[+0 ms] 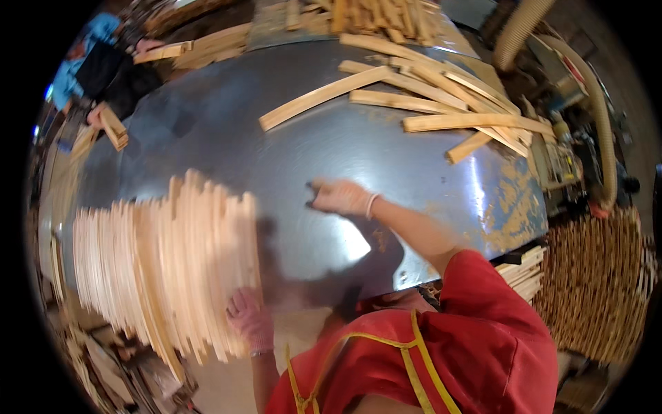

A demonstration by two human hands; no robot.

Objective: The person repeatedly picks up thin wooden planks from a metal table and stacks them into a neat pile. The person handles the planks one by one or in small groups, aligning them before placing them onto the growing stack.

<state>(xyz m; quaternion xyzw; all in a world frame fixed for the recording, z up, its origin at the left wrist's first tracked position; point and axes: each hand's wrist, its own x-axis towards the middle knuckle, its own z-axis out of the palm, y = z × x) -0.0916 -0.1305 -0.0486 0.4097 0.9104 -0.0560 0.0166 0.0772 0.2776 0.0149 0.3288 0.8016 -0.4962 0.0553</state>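
The pink-gloved left hand (pixel 249 321) is laid at the near right edge of a row of pale, narrow wooden strips (pixel 165 262). The blurred, light-gloved right hand (pixel 341 198) is held over the shiny grey metal tabletop (pixel 296 152). Whether either is open or closed cannot be told. Yellowish wooden slats (pixel 476 121) are heaped far right.
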